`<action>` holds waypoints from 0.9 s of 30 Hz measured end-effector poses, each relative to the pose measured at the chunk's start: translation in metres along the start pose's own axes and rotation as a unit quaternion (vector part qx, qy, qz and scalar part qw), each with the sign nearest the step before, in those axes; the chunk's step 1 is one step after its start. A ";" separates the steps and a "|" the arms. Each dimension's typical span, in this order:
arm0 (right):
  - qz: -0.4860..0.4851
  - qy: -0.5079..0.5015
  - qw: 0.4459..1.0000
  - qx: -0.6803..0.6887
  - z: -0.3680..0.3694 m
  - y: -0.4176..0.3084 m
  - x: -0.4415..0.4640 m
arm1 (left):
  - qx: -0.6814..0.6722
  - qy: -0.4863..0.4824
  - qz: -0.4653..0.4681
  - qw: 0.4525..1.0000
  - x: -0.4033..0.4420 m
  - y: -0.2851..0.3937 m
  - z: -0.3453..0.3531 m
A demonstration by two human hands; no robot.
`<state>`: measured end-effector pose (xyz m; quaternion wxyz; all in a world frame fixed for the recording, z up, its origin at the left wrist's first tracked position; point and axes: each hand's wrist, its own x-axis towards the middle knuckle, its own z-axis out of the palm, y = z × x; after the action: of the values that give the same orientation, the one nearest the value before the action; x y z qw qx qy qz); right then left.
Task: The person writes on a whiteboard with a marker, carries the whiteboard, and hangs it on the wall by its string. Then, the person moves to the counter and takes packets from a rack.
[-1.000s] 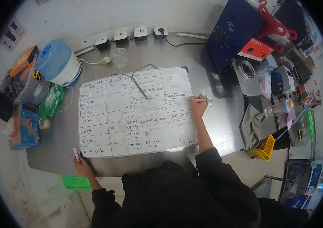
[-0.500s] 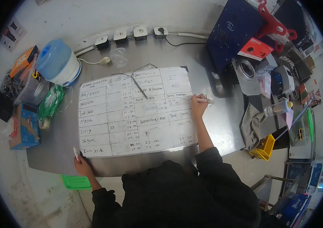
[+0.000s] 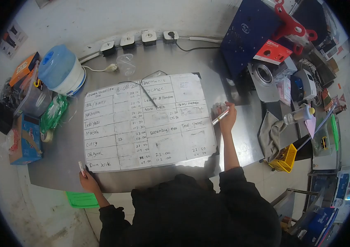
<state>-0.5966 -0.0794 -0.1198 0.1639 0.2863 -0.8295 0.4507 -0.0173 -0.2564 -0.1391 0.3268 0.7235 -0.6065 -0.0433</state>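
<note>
At the far left, I locate a blue carton beside a green plastic bag and a blue-topped container, all on the metal table. The left hand is closed around a slim white-and-red item, held upright, just beside the whiteboard's lower-left corner. The item's type cannot be confirmed.

The whiteboard lies flat between the hands; its long axis runs left to right, rising slightly rightward. A dark strap crosses its upper edge.

The right hand grasps a marker just outside the board's right edge. I read the marker's long axis as a diagonal: lower end toward the board, upper end at the fingers. That lower end is at the board's edge; I cannot verify contact. The written surface lies to the left of this hand, which I judge nearer to the board's right column than the left hand. Farther right, a grey cloth hangs near a yellow basket.
</note>
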 end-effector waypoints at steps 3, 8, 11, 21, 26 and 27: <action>0.007 -0.081 0.997 -0.008 0.001 0.014 0.004 | 0.006 -0.004 -0.013 1.000 0.000 0.000 0.001; 0.048 -0.118 0.985 -0.114 0.006 0.022 0.011 | 0.014 -0.002 -0.023 1.000 0.001 -0.005 0.002; -0.042 0.009 0.981 -0.188 0.000 0.010 0.008 | 0.018 -0.001 -0.001 1.000 0.001 -0.008 0.004; 0.135 0.074 0.941 -0.300 -0.143 0.163 -0.003 | 0.031 0.008 0.013 0.999 -0.001 -0.008 0.003; 0.111 -0.024 0.968 -0.225 -0.163 0.153 -0.020 | 0.014 0.011 0.009 1.000 0.000 -0.010 0.005; 0.106 -0.026 0.969 -0.224 -0.163 0.131 -0.020 | 0.002 0.007 0.010 1.000 -0.001 -0.011 0.006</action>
<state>-0.6598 0.1206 -0.1283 0.1536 0.1642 -0.9388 0.2610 -0.0105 -0.2577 -0.1497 0.3305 0.7183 -0.6113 -0.0337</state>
